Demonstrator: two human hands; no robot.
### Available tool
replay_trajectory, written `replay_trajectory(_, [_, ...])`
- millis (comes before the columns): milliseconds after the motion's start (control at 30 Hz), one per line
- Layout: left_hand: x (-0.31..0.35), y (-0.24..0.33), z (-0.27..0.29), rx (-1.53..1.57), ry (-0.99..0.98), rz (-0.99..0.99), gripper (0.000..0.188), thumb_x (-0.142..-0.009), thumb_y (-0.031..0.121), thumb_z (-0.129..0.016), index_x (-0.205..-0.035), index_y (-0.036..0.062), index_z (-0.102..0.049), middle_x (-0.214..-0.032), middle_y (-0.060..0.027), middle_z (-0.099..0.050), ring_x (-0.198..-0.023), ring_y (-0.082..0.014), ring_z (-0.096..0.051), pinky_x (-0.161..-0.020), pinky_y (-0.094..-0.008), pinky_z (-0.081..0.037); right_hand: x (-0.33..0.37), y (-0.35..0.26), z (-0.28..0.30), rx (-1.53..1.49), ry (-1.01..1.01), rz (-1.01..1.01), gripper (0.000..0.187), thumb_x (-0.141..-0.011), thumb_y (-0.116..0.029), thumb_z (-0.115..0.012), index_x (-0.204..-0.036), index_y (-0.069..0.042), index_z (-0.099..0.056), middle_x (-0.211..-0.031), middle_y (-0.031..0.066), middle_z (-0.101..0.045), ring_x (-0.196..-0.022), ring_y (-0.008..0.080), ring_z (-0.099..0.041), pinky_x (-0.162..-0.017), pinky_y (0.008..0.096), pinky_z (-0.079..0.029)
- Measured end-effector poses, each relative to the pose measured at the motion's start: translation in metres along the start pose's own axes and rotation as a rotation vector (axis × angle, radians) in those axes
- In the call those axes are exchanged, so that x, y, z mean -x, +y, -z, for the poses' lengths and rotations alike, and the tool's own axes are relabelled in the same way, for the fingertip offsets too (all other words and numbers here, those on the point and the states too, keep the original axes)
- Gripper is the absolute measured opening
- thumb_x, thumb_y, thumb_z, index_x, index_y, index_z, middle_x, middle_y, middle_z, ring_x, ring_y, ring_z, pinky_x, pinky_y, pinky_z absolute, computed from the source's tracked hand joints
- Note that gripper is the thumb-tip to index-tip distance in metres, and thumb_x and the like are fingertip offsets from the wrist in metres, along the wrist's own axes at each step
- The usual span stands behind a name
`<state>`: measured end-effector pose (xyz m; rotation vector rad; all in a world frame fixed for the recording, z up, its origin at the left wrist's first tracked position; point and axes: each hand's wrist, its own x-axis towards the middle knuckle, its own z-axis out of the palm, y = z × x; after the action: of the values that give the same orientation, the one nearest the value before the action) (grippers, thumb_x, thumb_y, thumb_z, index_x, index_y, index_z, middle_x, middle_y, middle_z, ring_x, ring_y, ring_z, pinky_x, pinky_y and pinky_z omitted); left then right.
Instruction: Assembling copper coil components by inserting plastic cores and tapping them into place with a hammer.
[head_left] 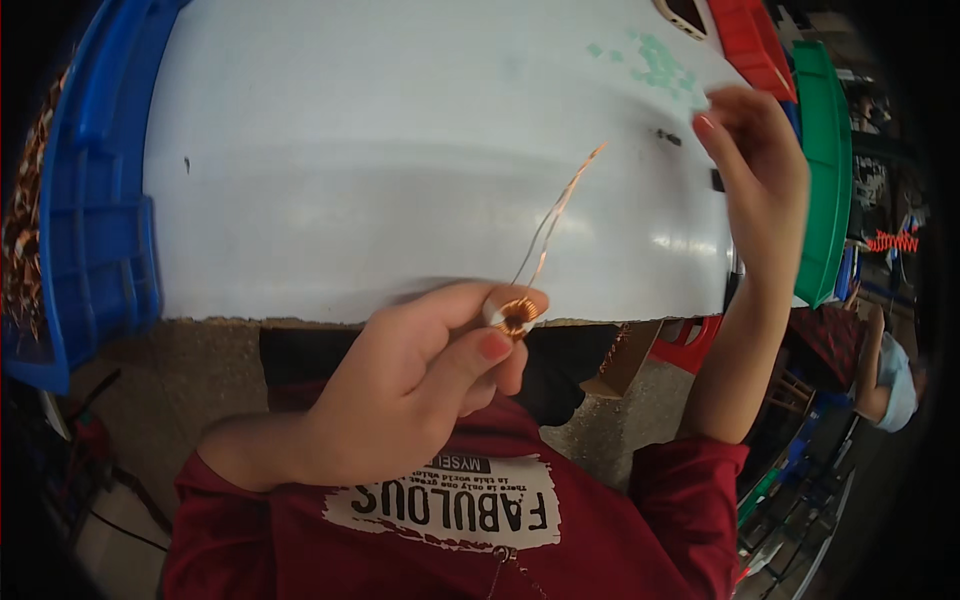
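My left hand [415, 375] is closed at the table's near edge, pinching a ring-shaped copper-wound coil [515, 316] between thumb and fingers. A pale white patch shows on the coil's side. Two long copper wire leads [551, 222] rise from it and come together at their far tip. On the right, my right hand [755, 145] is raised over the table's far right side, its fingers curled in toward the thumb. Whatever lies between those fingertips is hidden. Small pale green pieces [660, 62] are scattered just beyond it, and small dark bits [666, 136] lie to its left.
A white table [350, 180] spans the front. Blue bins [100, 150] with copper-coloured parts stand at left. Red [752, 45] and green [825, 180] bins line the right edge. An open cardboard box [625, 365] sits below the table; another person [888, 380] is at far right.
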<state>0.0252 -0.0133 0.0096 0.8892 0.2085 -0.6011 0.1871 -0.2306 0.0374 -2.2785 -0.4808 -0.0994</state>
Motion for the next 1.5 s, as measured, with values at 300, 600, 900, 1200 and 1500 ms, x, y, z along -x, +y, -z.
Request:
replay_trajectory(300, [-0.001,-0.006,0.000,-0.111,-0.034,-0.009,0.031,-0.097,0.009,-0.042,-0.123,-0.0065,-0.048,-0.073,-0.0036,-0.051,-0.057,-0.0065,-0.035,-0.050,-0.0155,-0.029,0.104,-0.071,-0.037,-0.213,-0.064,0.152,0.021,-0.064,0.009,-0.062,-0.082,-0.002,-0.058,-0.078,0.0121,-0.058,-0.071,0.0199,-0.052,-0.062,0.0275,-0.041])
replay_trajectory(600, [0.001,-0.014,-0.001,-0.116,0.006,-0.028,0.029,-0.095,0.004,-0.045,-0.121,-0.0071,-0.050,-0.072,-0.0036,-0.052,-0.060,-0.0061,-0.039,-0.051,-0.0141,-0.031,0.123,-0.075,-0.059,-0.029,-0.008,0.249,0.030,-0.060,0.013,-0.060,-0.087,-0.001,-0.060,-0.077,0.0121,-0.059,-0.068,0.0192,-0.052,-0.060,0.0277,-0.041])
replay_trajectory(900, [0.002,-0.014,0.001,-0.121,-0.009,-0.050,0.029,-0.094,0.003,-0.046,-0.120,-0.0076,-0.050,-0.074,-0.0045,-0.053,-0.062,-0.0063,-0.042,-0.053,-0.0139,-0.035,0.125,-0.073,-0.063,0.086,0.057,0.345,0.033,-0.059,0.014,-0.061,-0.088,-0.001,-0.061,-0.077,0.0106,-0.059,-0.063,0.0174,-0.050,-0.058,0.0270,-0.040])
replay_trajectory(1200, [0.001,-0.014,0.003,-0.175,-0.012,-0.048,0.028,-0.094,0.002,-0.046,-0.120,-0.0081,-0.051,-0.076,-0.0051,-0.055,-0.063,-0.0069,-0.045,-0.054,-0.0144,-0.038,0.126,-0.077,-0.067,0.163,0.053,0.360,0.033,-0.058,0.014,-0.065,-0.087,-0.001,-0.062,-0.073,0.0074,-0.056,-0.058,0.0140,-0.044,-0.053,0.0246,-0.038])
replay_trajectory(1500, [0.005,-0.022,-0.001,-0.470,0.081,-0.231,0.028,-0.085,-0.011,-0.047,-0.112,-0.0088,-0.055,-0.073,-0.0055,-0.058,-0.060,-0.0093,-0.048,-0.052,-0.0181,-0.040,0.130,-0.079,-0.068,0.168,0.025,0.331,0.031,-0.058,0.016,-0.066,-0.085,-0.001,-0.062,-0.070,0.0052,-0.051,-0.055,0.0124,-0.039,-0.049,0.0232,-0.035])
